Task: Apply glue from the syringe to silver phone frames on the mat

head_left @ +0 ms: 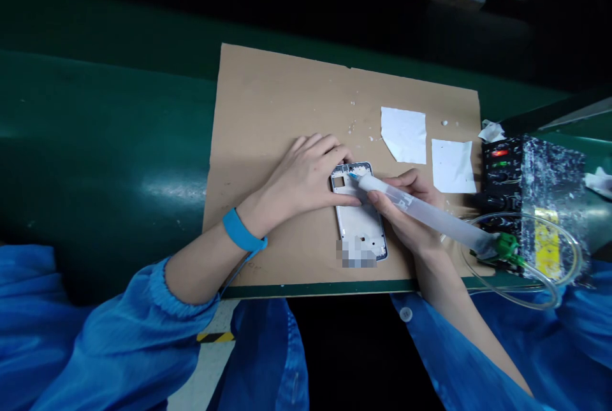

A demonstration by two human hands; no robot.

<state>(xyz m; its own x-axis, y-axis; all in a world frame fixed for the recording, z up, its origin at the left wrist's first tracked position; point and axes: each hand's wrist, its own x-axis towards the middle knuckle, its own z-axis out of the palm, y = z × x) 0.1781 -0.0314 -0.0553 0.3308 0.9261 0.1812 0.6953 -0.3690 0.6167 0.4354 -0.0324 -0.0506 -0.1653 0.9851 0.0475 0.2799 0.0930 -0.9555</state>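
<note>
The right hand [406, 213] is closed around a clear syringe [444, 222], whose tip touches the far end of a white phone frame [361, 220]. The left hand [306, 175], fingers loosely apart, presses on the frame's far left corner. The frame lies on a cardboard sheet [268, 99] near the tabletop's [95, 162] near edge.

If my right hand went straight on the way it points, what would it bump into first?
Probably the phone frame: the syringe in the right hand has its tip at the frame's top end. Just beyond are the fingers of the left hand, though depth is hard to judge.
</note>
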